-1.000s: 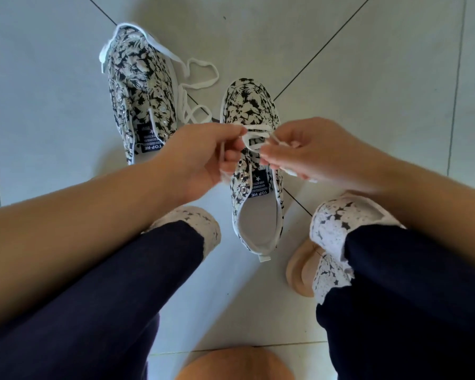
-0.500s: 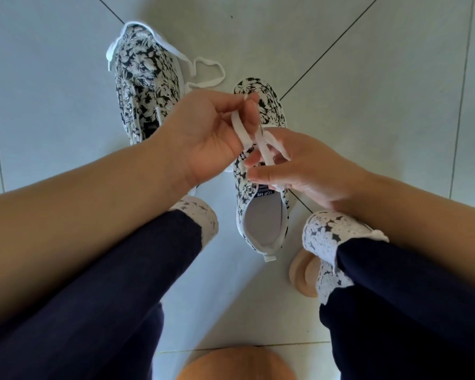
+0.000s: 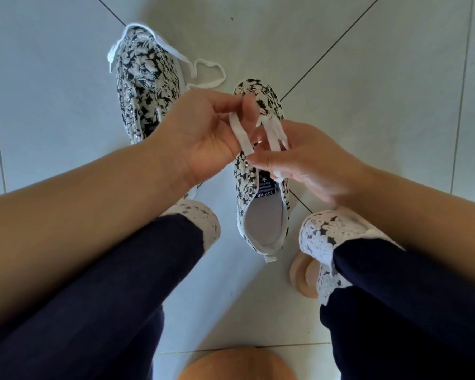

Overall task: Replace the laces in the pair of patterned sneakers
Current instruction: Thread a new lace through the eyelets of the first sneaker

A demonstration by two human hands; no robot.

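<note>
Two black-and-white floral sneakers stand on the tiled floor. The near sneaker sits between my knees, toe pointing away, its lower eyelets bare. A flat white lace rises from it in two strands. My left hand pinches one strand above the shoe. My right hand holds the other strand across its fingers, just right of the left hand. The far sneaker lies to the upper left, with a second white lace looped loosely over it and onto the floor.
Pale grey floor tiles surround the shoes. My legs in dark trousers with white lace cuffs frame the near sneaker. A tan rounded object lies by my right cuff, another at the bottom edge.
Both hands lifted off the near sneaker, drawing the lace up in two strands; since half a second ago they have barely shifted.
</note>
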